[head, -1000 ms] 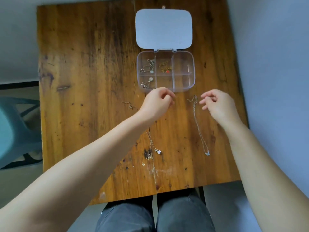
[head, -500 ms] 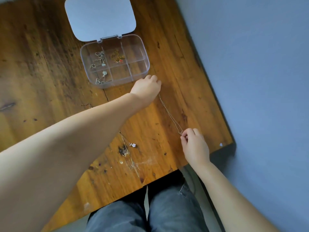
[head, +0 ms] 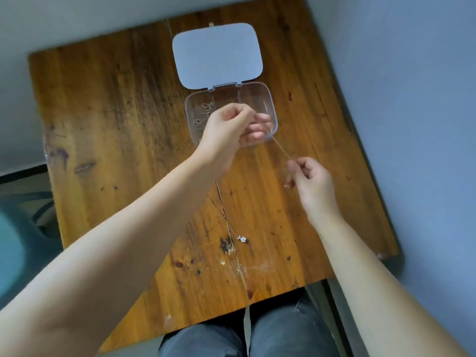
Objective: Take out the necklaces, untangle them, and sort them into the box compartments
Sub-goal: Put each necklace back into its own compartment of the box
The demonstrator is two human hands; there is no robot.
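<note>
- My left hand point(head: 229, 130) sits at centre frame, over the near half of the clear box point(head: 268, 99). Fingers are curled shut, pinching one end of a thin chain necklace point(head: 282, 149). I hold that end above the box so it can go straight down into a compartment.
- My right hand point(head: 310, 180) is lower and to the right, over bare wood. Thumb and forefinger are closed on the other end of the same chain. The pinch itself is blurred, so I cannot tell whether the pendant is inside it.
- The chain runs diagonally between the two hands, nearly straight. My judgement: I keep it taut to confirm there are no knots and to stop it folding back on itself.
- The box stands at upper centre of the wooden table point(head: 116, 124), its pale lid point(head: 217, 54) swung open and lying flat behind it, out of the way of both hands.
- The left-hand compartments already hold small chains. The rightmost ones look empty; my left hand hides the middle ones.
- A second necklace point(head: 241, 238) with a small flower pendant lies on the table at lower centre, stretched out, well apart from the box. Parked there to stay separate from the one in hand.
- Judgement: sorting is partly done. Next comes feeding the held chain into a free compartment.
</note>
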